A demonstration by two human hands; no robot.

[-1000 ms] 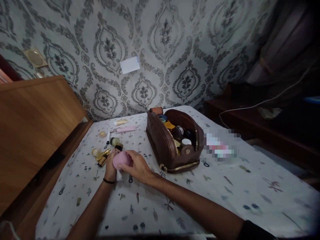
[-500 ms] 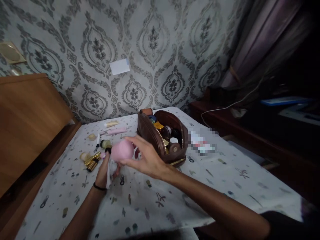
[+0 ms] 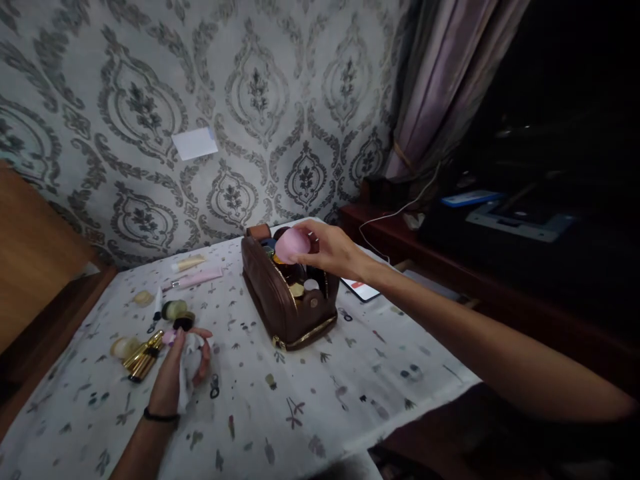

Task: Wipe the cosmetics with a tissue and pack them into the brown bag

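Observation:
My right hand [image 3: 336, 252] grips a smooth, rounded pink object [image 3: 290, 245] between thumb and fingers, just above the mouth of a brown cosmetic bag [image 3: 265, 293]. The bag is unzipped, and several jars and other small items show inside, among them a white lid [image 3: 311, 285]. At the left, my left hand [image 3: 167, 373] is curled around a crumpled white cloth [image 3: 190, 360]. Close to its fingertips are a dark-lidded jar [image 3: 184, 321], a greenish jar [image 3: 174, 309] and gold tubes [image 3: 145, 357] lying on the table.
A patterned white cloth covers the table [image 3: 250, 407]. Toward the back left lie a pink tube [image 3: 197, 277], a cream tube [image 3: 189, 263] and a small round beige item [image 3: 143, 298]. A phone [image 3: 361, 289] rests right of the bag. Wooden furniture [image 3: 40, 253] borders the left side.
My right hand has carried the pink object from beside my left hand to above the bag. The left hand still holds the cloth near the jars. The view has turned right.

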